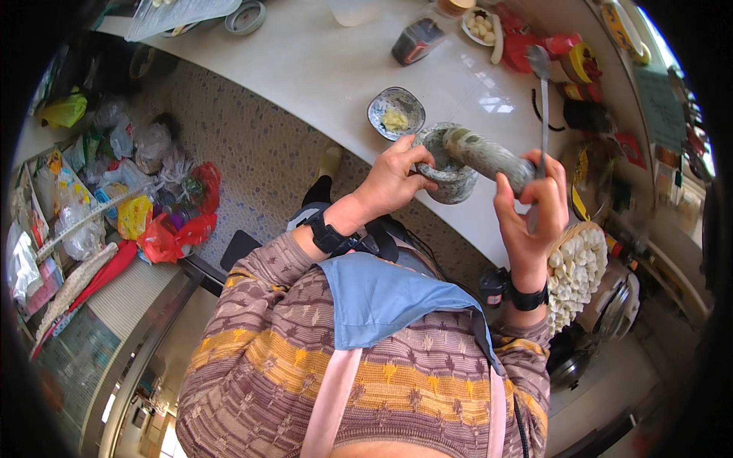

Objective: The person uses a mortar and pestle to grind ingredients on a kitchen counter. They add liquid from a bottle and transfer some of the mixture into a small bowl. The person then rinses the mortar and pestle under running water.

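Note:
My left hand (398,177) grips the rim of a grey stone mortar (452,189), thumb and fingers pinching its near-left edge. A stone pestle (487,154) leans out of the mortar to the right, its far end over the mortar's mouth. My right hand (535,200) holds the pestle's near end and also a long-handled metal spoon (543,114), whose bowl points up and away. Just beyond the mortar sits a small patterned bowl (378,100) with a mound of pale yellow minced food (394,120), which looks like crushed garlic.
The white counter (320,74) bears a jar with dark contents (421,40) and a plate of peeled garlic cloves (481,28). Red packages (518,51) crowd the wall side. At right lies a round tray of white dumplings (578,263). Plastic bags (166,235) fill shelving at left.

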{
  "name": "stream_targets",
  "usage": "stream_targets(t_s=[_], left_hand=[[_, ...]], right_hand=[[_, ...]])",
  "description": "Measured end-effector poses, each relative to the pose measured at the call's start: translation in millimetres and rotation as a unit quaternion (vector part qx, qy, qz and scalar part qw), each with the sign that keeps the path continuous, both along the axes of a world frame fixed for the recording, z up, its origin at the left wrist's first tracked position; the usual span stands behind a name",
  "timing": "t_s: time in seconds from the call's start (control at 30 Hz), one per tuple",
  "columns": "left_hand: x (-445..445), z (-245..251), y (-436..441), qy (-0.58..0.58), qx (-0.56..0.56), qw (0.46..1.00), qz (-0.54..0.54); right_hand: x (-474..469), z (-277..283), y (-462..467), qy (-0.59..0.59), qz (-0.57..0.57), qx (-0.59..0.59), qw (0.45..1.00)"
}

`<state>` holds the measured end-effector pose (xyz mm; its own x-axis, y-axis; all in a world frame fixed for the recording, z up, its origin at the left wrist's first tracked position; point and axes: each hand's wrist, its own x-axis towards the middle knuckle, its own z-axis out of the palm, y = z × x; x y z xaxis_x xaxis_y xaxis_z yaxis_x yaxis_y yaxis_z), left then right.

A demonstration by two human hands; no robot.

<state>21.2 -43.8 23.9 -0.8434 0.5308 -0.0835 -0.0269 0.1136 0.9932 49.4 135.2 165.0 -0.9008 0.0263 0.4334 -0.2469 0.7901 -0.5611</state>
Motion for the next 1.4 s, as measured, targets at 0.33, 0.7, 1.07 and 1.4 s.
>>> stream_targets(t_s=[0.33,0.7,1.07,1.4], left_hand=[[-18,-9,-29,-0.06,0.052,0.996,0.031],[-30,-20,-38,-0.232,0.106,0.967,-0.026],[-38,-30,-42,-0.316,0.118,0.94,-0.049],[-44,-34,-45,-0.349,0.14,0.926,-0.041]], right_hand=[[2,16,-26,0.048,-0.125,-0.081,0.988],[-4,22,-42,0.031,-0.144,-0.057,0.987],[-7,23,-50,0.041,-0.142,-0.098,0.984],[-4,24,-47,0.047,-0.141,-0.076,0.986]])
